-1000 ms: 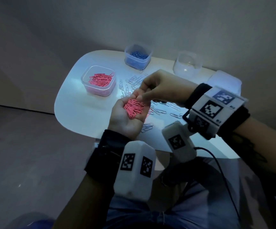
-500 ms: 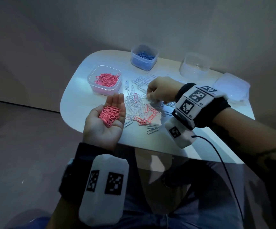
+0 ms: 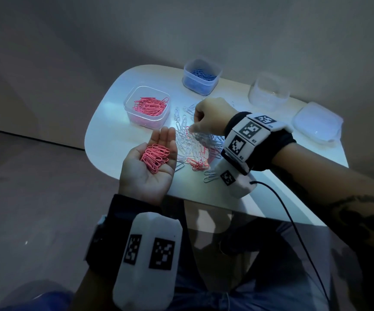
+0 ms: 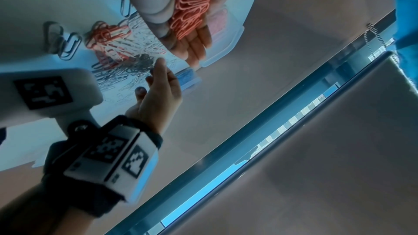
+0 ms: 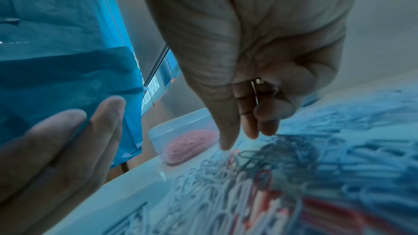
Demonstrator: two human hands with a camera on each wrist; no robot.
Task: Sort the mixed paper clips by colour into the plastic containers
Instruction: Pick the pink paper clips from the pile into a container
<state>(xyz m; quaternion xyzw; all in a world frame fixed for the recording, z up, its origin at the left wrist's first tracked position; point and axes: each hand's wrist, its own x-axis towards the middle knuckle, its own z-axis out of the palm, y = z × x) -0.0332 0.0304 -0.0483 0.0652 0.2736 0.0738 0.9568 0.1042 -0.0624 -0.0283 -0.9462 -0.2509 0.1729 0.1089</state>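
While the left hand (image 3: 146,170) lies flat, palm up, cradling a heap of pink clips (image 3: 155,157), the right hand (image 3: 210,117) dips curled fingers into the mixed pile (image 3: 196,145) on the table (image 3: 107,140), seemingly pinching a pink one, though blur hides it. The pink container (image 3: 146,106) and blue container (image 3: 201,76) are part-filled, the clear tub (image 3: 269,92) looks empty, and many clips remain.

Pink clips (image 3: 155,157); blue clips (image 3: 203,74); black-and-white checkered wristbands (image 3: 247,136).
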